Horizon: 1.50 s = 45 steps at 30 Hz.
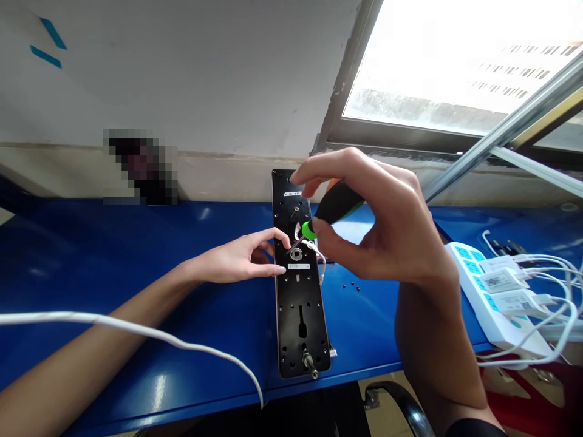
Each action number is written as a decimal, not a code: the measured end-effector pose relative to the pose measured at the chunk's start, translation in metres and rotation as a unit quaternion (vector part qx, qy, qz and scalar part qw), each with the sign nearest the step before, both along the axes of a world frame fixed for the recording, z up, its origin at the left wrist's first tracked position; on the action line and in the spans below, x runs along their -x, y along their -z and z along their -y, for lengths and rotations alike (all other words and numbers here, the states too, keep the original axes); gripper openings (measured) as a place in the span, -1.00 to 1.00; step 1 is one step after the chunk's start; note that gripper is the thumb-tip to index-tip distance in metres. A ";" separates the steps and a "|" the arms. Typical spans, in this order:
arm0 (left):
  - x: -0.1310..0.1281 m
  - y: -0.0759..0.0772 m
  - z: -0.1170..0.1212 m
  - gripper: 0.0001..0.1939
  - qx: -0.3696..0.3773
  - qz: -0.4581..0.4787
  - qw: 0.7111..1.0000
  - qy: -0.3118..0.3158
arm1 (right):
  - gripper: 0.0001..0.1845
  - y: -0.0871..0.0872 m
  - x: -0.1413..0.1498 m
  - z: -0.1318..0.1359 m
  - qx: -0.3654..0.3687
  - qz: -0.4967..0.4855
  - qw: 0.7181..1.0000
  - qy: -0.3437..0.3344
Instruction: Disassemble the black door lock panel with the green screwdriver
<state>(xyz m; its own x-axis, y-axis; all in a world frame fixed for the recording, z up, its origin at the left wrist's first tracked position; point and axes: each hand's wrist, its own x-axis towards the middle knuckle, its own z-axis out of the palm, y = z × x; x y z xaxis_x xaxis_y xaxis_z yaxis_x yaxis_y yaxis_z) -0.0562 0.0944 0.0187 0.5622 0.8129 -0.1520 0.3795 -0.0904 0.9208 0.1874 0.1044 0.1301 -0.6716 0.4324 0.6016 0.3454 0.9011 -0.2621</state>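
My right hand (382, 224) is wrapped round a screwdriver (337, 203) with a black, orange and green handle. Its shaft slants down to the left, and its tip is at a long black door lock panel (310, 318), close to a round fitting with a square hole (296, 254). My left hand (243, 258) grips the panel's left edge, index fingertip beside the screwdriver tip and thumb on the panel lower down. A white connector cable (323, 264) comes out at the panel's right side. A threaded metal post (310, 362) stands at the near end.
Several small black screws (352, 286) lie on the blue table (204, 346) right of the panel. A white power strip (496, 318) with plugged-in chargers and cables is at the right. A white cable (150, 331) crosses above my left forearm. A wall stands behind.
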 end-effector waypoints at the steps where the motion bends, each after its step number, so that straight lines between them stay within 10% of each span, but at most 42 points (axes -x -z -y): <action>1: 0.000 0.000 0.000 -0.48 -0.001 0.001 1.000 -0.001 | -0.62 0.000 0.000 0.000 -0.007 0.000 1.000 0.003; 4: 0.000 -0.001 0.000 -0.52 0.000 0.001 1.000 0.001 | -0.81 0.002 -0.001 -0.003 -0.039 -0.012 0.999 0.004; 9: 0.000 -0.001 0.000 -0.47 0.000 -0.004 1.000 0.007 | -0.54 0.000 -0.001 -0.002 -0.010 -0.006 1.000 -0.017; 14: 0.000 0.000 0.001 -0.48 0.000 -0.004 1.000 0.004 | -0.88 0.000 -0.001 -0.004 -0.036 -0.011 0.999 -0.011; 19: 0.000 -0.003 0.001 -0.50 0.005 -0.009 1.000 0.008 | -0.60 0.001 -0.002 -0.005 -0.006 -0.015 1.000 -0.017; 45: -0.002 0.006 -0.001 -0.52 -0.024 0.033 0.999 0.004 | -0.71 0.003 0.000 -0.008 -0.010 -0.025 0.999 -0.024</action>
